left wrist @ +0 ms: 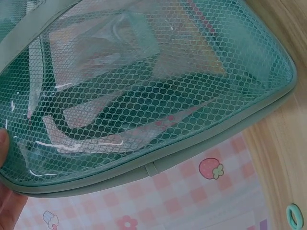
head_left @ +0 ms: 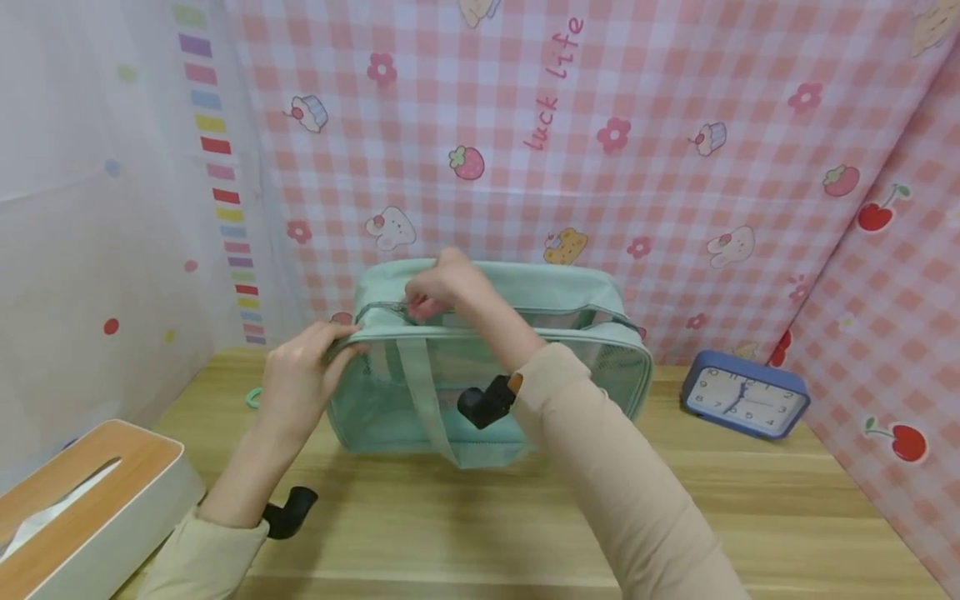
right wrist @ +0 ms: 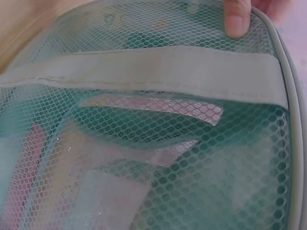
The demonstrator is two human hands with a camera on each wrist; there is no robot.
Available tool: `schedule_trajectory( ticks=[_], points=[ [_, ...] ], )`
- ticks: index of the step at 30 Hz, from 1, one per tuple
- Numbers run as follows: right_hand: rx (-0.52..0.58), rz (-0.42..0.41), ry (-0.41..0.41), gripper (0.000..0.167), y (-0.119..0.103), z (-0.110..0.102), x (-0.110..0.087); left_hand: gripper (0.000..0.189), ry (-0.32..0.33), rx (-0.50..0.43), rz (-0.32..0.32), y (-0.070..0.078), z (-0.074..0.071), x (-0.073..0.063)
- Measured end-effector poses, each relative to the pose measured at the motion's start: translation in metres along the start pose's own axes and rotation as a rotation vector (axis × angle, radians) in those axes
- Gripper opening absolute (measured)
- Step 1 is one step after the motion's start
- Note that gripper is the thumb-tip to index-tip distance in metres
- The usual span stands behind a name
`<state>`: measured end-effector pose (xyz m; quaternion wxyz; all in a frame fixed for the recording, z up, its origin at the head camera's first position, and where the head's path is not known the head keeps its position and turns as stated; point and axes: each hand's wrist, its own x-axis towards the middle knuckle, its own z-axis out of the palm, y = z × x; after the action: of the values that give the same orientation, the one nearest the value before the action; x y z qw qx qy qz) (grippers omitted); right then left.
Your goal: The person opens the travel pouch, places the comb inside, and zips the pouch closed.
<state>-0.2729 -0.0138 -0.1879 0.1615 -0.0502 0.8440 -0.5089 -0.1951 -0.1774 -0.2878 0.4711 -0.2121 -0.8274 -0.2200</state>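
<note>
We see a mint bag (head_left: 378, 408) whose front looks like textured netting, with glossy clear plastic catching bright highlights; its strap (head_left: 423, 375) and piping (left wrist: 120, 171) look smooth and matt. The table (head_left: 450, 533) shows us pale wood grain with a soft sheen. The checked backdrop (head_left: 652, 75) looks like matt cloth, lightly creased. We note a tissue box (head_left: 142, 500) with wood-look top and smooth white sides, soft paper tissue (head_left: 56, 510), a smooth, plastic-looking clock (head_left: 750, 398) and a matt cloth sleeve (head_left: 622, 467).

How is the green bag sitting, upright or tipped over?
Upright: the bag stands on the table, zippered top facing up, left hand holding its corner.
</note>
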Motion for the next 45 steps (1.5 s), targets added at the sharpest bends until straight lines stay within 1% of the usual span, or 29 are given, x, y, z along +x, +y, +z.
schedule_trajectory(
  ticks=[3, 4, 6, 8, 9, 11, 12, 13, 14, 15, 16, 17, 19, 20, 21, 23, 27, 30, 32, 35, 38, 42, 45],
  points=[
    [0.026, 0.011, 0.01, 0.07, 0.001, -0.007, -0.002, 0.025, 0.0, -0.007, -0.001, 0.0, 0.001, 0.001],
    [0.018, 0.015, 0.014, 0.067, 0.001, -0.009, -0.002, 0.025, 0.0, -0.007, -0.002, 0.0, 0.001, 0.002],
    [0.045, 0.02, 0.007, 0.07, 0.002, -0.014, -0.003, 0.025, 0.001, -0.008, -0.004, 0.0, 0.002, 0.002],
    [0.056, 0.021, 0.012, 0.063, 0.004, -0.019, -0.003, 0.025, 0.004, -0.008, -0.005, 0.0, 0.002, 0.002],
    [0.055, 0.024, 0.016, 0.051, 0.005, -0.021, -0.003, 0.025, 0.007, -0.009, -0.005, 0.0, 0.001, 0.002],
    [0.057, 0.027, 0.023, 0.041, 0.008, -0.025, -0.003, 0.024, 0.009, -0.01, -0.006, 0.001, 0.001, 0.002],
    [0.041, 0.03, 0.029, 0.033, 0.009, -0.027, -0.004, 0.024, 0.01, -0.01, -0.006, 0.001, 0.001, 0.001],
    [0.029, 0.033, 0.038, 0.031, 0.01, -0.029, -0.004, 0.024, 0.01, -0.011, -0.007, 0.001, 0.0, 0.001],
    [0.031, 0.036, 0.038, 0.031, 0.012, -0.031, -0.005, 0.024, 0.009, -0.01, -0.007, 0.001, 0.0, 0.001],
    [0.038, 0.042, 0.041, 0.034, 0.013, -0.032, -0.006, 0.024, 0.009, -0.011, -0.007, 0.002, 0.0, 0.001],
    [0.043, 0.044, 0.044, 0.046, 0.014, -0.034, -0.007, 0.024, 0.007, -0.011, -0.008, 0.002, 0.0, 0.001],
    [0.049, 0.045, 0.047, 0.05, 0.016, -0.036, -0.008, 0.024, 0.005, -0.011, -0.008, 0.002, 0.0, 0.001],
    [0.042, 0.042, 0.054, 0.052, 0.018, -0.039, -0.008, 0.024, 0.004, -0.009, -0.01, 0.002, 0.0, 0.001],
    [0.025, 0.042, 0.061, 0.047, 0.02, -0.041, -0.009, 0.024, 0.004, -0.009, -0.01, 0.002, 0.0, 0.001],
    [0.01, 0.043, 0.07, 0.047, 0.021, -0.044, -0.01, 0.024, 0.003, -0.009, -0.011, 0.002, 0.001, 0.001],
    [-0.001, 0.041, 0.076, 0.042, 0.025, -0.049, -0.011, 0.024, 0.003, -0.01, -0.013, 0.002, 0.001, 0.002],
    [-0.077, 0.048, 0.1, 0.036, 0.033, -0.062, -0.013, 0.024, 0.004, -0.015, -0.019, 0.001, 0.001, 0.002],
    [-0.151, 0.047, 0.115, 0.013, 0.038, -0.071, -0.015, 0.024, 0.009, -0.014, -0.019, 0.001, 0.001, 0.002],
    [-0.15, 0.044, 0.125, 0.007, 0.042, -0.077, -0.017, 0.024, 0.01, -0.011, -0.018, 0.002, 0.001, 0.003],
    [-0.144, 0.049, 0.137, 0.013, 0.046, -0.086, -0.019, 0.024, 0.013, -0.008, -0.016, 0.002, 0.001, 0.003],
    [-0.128, 0.071, 0.144, 0.015, 0.05, -0.095, -0.021, 0.024, 0.012, -0.007, -0.017, 0.002, 0.002, 0.003],
    [-0.068, 0.107, 0.143, 0.017, 0.056, -0.104, -0.023, 0.024, 0.011, -0.008, -0.022, 0.002, 0.002, 0.003],
    [-0.031, 0.111, 0.148, 0.019, 0.059, -0.108, -0.024, 0.024, 0.012, -0.006, -0.023, 0.003, 0.002, 0.004]
  ],
)
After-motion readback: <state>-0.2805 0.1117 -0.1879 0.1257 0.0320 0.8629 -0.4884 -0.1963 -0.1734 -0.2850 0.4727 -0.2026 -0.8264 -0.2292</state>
